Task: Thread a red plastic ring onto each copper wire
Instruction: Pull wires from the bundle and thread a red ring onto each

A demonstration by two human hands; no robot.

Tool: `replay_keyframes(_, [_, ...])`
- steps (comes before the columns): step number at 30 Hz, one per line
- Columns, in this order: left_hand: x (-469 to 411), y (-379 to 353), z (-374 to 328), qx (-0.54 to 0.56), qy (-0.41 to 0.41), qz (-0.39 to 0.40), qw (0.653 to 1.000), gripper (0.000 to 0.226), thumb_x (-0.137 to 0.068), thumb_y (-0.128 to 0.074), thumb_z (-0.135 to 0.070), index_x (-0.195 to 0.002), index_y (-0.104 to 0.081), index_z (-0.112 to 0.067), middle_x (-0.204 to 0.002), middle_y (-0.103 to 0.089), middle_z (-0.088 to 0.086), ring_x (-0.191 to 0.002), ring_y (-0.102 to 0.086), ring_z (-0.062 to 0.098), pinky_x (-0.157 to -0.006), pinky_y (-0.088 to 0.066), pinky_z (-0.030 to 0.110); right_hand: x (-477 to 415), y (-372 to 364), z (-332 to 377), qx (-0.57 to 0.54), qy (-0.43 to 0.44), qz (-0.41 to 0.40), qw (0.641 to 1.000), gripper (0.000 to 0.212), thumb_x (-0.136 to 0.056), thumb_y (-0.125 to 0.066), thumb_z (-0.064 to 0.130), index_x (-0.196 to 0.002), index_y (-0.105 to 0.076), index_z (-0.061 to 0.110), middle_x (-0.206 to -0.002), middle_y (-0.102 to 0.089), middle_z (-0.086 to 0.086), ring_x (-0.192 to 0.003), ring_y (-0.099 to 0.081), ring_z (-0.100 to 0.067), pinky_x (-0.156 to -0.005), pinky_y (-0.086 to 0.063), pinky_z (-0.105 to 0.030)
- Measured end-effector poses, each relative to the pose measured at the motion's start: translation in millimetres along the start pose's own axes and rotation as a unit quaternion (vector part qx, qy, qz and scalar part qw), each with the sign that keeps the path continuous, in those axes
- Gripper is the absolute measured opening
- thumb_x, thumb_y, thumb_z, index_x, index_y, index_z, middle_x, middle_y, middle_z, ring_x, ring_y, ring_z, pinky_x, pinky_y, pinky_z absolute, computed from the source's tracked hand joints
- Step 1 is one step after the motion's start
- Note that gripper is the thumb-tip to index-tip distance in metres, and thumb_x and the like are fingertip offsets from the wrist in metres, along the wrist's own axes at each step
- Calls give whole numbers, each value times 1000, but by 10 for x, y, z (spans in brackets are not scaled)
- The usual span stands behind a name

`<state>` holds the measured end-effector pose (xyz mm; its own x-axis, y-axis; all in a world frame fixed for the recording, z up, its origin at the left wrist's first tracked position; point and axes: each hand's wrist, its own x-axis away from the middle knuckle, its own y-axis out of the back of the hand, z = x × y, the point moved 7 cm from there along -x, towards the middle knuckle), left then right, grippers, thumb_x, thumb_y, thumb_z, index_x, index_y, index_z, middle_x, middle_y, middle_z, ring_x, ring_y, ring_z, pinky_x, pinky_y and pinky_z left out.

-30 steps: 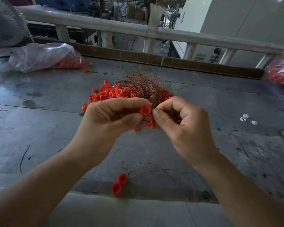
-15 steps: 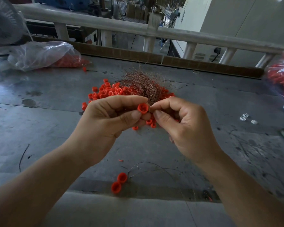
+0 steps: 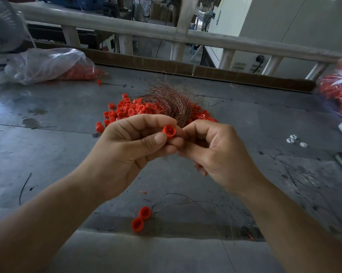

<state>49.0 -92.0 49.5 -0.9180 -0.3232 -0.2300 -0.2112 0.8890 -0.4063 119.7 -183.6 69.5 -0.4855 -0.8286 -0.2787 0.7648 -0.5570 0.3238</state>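
Slippage is the chief risk. The red ring [image 3: 169,131] is pinched only at the fingertips of the left hand [image 3: 126,152], thumb below and forefinger curled over it, with its open mouth turned toward the camera. A small change of pressure could drop it among the loose rings [image 3: 124,113] heaped on the worktop [image 3: 57,154]. A fine strand could also buckle or miss the hole if pushed in at an angle (no single strand shows between the hands, so I cannot tell how far any threading has got).

The right hand [image 3: 215,154] has its fingers curled, thumb and forefinger pressed together right against the ring's side; whether they grip a wire end cannot be told. Both hands are raised above the worktop, wrists bent inward so the fingertips meet, just in front of the copper wire bundle [image 3: 166,103], which lies on the heap. Two more rings [image 3: 141,217] lie near the front edge, thin wire trailing beside them.
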Motion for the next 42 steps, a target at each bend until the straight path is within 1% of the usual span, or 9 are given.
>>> replay_keyframes(4, [6,16,0,2,6,-15,1000,24,-58,-65,-10,-79,-75,-12,-79,-72,7,-73,-70,14,-64,-54,18,-72,406,-104,106,-31,-81,991,16,-68,-66,40,-69,-62,25,-62,-64,5,-54,-53,-2,-51,-43,-17])
replay_keyframes(8, [7,21,17,-4,8,-27,1000,24,-57,-65,-11,-79,-75,-12,-79,-72,7,-74,-70,15,-64,-54,18,-105,854,-279,276,-49,-191,941,20,-80,-68,27,-63,-58,28,-58,-58,12,-51,-51,2,-52,-38,-9])
replay_keyframes(11, [3,13,27,-5,6,-27,1000,24,-57,-66,-11,-79,-75,-13,-79,-72,6,-75,-70,15,-65,-54,19,-140,853,-500,342,-92,-154,922,19,-80,-67,19,-65,-60,28,-62,-59,14,-57,-52,-2,-61,-44,-18])
replay_keyframes(16, [7,21,17,-3,2,-26,1000,24,-58,-66,-12,-79,-75,-14,-80,-73,7,-75,-70,14,-65,-54,19,-210,589,-741,387,-93,-100,912,16,-82,-64,17,-97,-69,21,-84,-59,8,-79,-54,-10,-77,-45,-26])
replay_keyframes(25, [-1,26,36,-8,11,-31,999,24,-57,-66,-12,-79,-75,-12,-80,-73,7,-74,-70,14,-64,-54,18,-271,504,-794,423,-62,-94,899,10,-79,-67,18,-88,-64,15,-81,-52,5,-75,-47,-11,-62,-27,-18])
replay_keyframes(29, [0,37,40,-13,13,-33,999,25,-57,-66,-11,-79,-75,-12,-80,-72,7,-74,-70,15,-64,-54,19,-245,648,-736,312,-94,-133,936,12,-81,-66,9,-89,-64,16,-71,-57,10,-64,-52,-4,-66,-43,-16])
replay_keyframes(33, [10,45,62,-24,22,-35,999,22,-63,-62,-8,-79,-75,-13,-79,-73,8,-74,-70,15,-64,-54,18,-183,625,-533,14,-101,-127,987,15,-85,-57,-2,-85,-66,10,-65,-62,2,-54,-59,-1,-54,-49,-14])
replay_keyframes(36, [2,34,78,-32,29,-37,998,27,-64,-56,-2,-80,-76,-13,-78,-73,8,-73,-70,15,-64,-54,19,-130,446,-395,-139,-107,-71,982,14,-84,-55,4,-83,-65,14,-62,-66,1,-54,-63,-7,-48,-49,-17])
replay_keyframes(42, [5,52,75,-45,35,-47,997,28,-65,-55,-2,-80,-76,-13,-76,-72,7,-72,-70,14,-64,-54,19,-98,215,-269,-206,-98,-7,973,16,-70,-56,16,-84,-64,14,-62,-65,2,-56,-62,-6,-52,-50,-17])
